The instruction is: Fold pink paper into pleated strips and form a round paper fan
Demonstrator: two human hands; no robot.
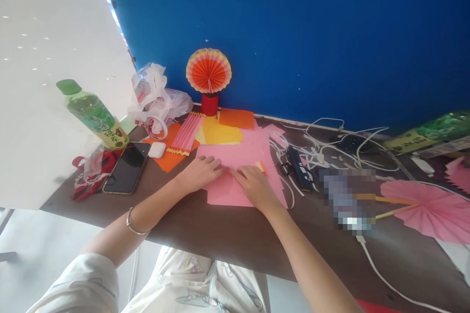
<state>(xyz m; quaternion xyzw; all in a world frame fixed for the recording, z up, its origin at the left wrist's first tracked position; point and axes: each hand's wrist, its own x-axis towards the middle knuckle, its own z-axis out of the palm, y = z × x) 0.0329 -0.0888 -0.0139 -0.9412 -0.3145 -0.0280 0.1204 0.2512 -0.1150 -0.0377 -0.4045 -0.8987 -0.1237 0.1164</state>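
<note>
Pink paper sheets (223,195) lie stacked on the dark table, and both hands work low over them. My left hand (201,173) reaches in from the left, fingers together and bent onto the pink paper. Opposite it, my right hand (255,186) has its fingers curled down on the paper. The fingertips of the two hands nearly meet. Past the right fingers pokes a small orange-and-yellow paper end (261,166); the rest of that piece is hidden or blends with the pink. A pleated pink strip (186,134) with orange and yellow edges lies beyond my left hand.
Behind stand yellow paper (220,132), orange paper (237,118) and a round paper fan (208,71). At left are a phone (127,168), earbud case (157,150), bottle (97,117) and plastic bag (157,93). White cables (316,151) and a pink fan (433,208) lie right.
</note>
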